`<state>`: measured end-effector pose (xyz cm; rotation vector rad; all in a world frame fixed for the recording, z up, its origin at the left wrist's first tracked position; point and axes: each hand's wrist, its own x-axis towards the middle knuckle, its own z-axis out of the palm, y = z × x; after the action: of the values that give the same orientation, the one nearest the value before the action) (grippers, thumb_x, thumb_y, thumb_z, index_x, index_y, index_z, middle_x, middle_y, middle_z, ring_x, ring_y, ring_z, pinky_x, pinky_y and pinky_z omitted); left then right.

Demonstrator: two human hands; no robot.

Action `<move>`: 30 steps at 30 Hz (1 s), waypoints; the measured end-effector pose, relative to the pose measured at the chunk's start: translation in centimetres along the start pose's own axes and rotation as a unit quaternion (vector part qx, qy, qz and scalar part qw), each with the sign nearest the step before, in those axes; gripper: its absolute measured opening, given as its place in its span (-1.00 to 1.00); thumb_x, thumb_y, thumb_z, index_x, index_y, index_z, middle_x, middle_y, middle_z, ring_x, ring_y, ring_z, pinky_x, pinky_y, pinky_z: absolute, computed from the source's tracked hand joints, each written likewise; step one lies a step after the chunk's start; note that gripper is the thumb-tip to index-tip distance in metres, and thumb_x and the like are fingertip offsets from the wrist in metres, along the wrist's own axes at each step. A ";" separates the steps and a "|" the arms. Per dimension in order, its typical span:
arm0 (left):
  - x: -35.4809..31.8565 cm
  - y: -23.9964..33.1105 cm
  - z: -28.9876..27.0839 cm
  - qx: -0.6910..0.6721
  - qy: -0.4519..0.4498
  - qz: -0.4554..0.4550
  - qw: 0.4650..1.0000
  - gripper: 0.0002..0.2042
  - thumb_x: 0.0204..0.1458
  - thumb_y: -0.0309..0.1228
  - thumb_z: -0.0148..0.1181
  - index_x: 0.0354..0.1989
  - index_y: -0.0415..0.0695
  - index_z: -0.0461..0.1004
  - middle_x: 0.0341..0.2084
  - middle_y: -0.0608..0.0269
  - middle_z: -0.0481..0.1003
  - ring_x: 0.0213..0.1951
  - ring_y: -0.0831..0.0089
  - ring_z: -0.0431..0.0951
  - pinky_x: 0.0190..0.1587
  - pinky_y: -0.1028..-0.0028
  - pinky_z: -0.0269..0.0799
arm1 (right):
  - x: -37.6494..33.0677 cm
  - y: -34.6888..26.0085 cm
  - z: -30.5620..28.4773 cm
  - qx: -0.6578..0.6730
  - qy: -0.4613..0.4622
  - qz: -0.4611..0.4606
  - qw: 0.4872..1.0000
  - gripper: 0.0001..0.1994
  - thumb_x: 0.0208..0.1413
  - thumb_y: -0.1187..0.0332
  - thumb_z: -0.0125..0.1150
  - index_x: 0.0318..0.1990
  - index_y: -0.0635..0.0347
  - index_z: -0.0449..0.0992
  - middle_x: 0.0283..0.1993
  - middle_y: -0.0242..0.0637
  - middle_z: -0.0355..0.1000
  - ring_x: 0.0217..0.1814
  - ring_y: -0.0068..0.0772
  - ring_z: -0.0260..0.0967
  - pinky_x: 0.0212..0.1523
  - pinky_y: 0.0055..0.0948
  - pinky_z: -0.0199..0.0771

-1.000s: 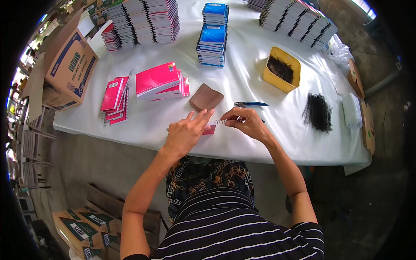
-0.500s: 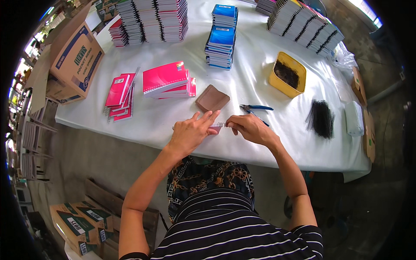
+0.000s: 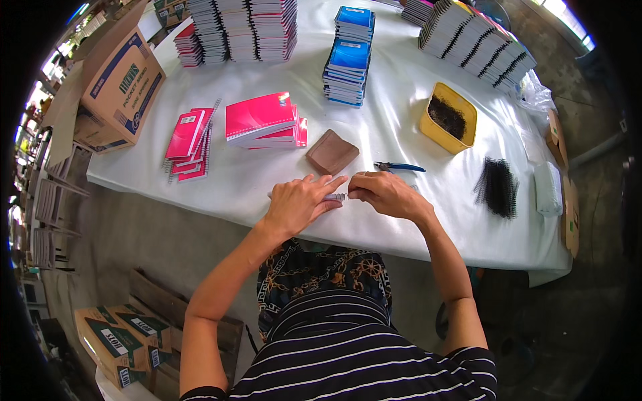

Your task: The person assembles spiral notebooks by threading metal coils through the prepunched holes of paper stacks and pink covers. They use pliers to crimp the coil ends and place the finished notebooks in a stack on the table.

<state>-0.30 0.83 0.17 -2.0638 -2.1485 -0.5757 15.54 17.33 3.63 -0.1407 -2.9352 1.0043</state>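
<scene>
My left hand (image 3: 299, 202) lies flat over a small notebook on the white table (image 3: 401, 220), pressing it down; only the notebook's spiral edge (image 3: 336, 197) shows past the fingers. My right hand (image 3: 382, 193) pinches the end of that wire spiral, its fingers closed. A brown pad (image 3: 332, 152) lies just beyond my hands. Blue-handled pliers (image 3: 398, 167) rest beside my right hand.
Pink notebooks (image 3: 262, 120) and a second pink pile (image 3: 188, 137) lie to the left. Blue notebook stacks (image 3: 348, 57), tall stacks (image 3: 241, 27) and a row of notebooks (image 3: 478, 47) stand at the back. A yellow tub (image 3: 449, 119), black wire coils (image 3: 498, 187), cardboard boxes (image 3: 117, 83).
Both hands have stayed together on the small notebook near the table's front edge. The head camera has moved closer and the left hand now covers the pink cover fully.
</scene>
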 end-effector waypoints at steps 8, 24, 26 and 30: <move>0.7 0.0 -0.4 -0.052 -0.089 -0.052 0.993 -0.51 0.05 0.06 0.13 0.16 0.25 0.39 -0.31 0.24 0.60 -0.41 0.21 0.61 -0.40 0.20 0.53 | -0.2 -1.4 1.3 -0.036 0.122 -0.023 0.992 -0.95 0.12 0.50 0.10 -0.28 0.27 0.42 -0.48 -0.15 0.41 -0.39 -0.06 0.38 -0.31 -0.16 0.35; 0.5 -0.4 -2.0 -0.008 -0.157 -0.027 0.987 -0.53 0.06 0.06 0.12 0.18 0.33 0.39 -0.30 0.33 0.61 -0.42 0.17 0.61 -0.32 0.22 0.54 | 8.1 4.4 1.9 -0.154 0.007 0.040 0.987 -0.54 -0.19 0.24 0.43 -0.09 0.05 0.40 0.23 -0.07 0.21 0.34 0.05 0.11 0.25 -0.10 0.20; 0.2 -0.5 -1.6 0.014 -0.115 -0.026 0.993 -0.45 0.04 0.07 0.13 0.23 0.29 0.33 -0.40 0.31 0.59 -0.45 0.16 0.60 -0.35 0.22 0.53 | 7.9 4.8 3.4 -0.214 0.085 0.022 0.973 -0.56 -0.16 0.24 0.41 -0.10 0.06 0.41 0.16 -0.07 0.28 0.34 0.05 0.10 0.23 -0.14 0.24; -0.7 -1.3 -1.4 0.019 -0.070 -0.044 0.996 -0.34 0.01 0.06 0.17 0.32 0.20 0.22 -0.49 0.27 0.55 -0.50 0.17 0.58 -0.42 0.24 0.49 | 5.3 6.5 0.3 -0.057 0.074 -0.003 0.996 -0.51 -0.16 0.19 0.39 0.02 -0.03 0.48 -0.02 -0.14 0.43 0.11 -0.02 0.32 0.11 -0.17 0.35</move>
<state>-1.74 -0.29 0.97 -2.0555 -2.3169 -0.4079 10.73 22.80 -0.52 -0.2005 -2.8554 0.7895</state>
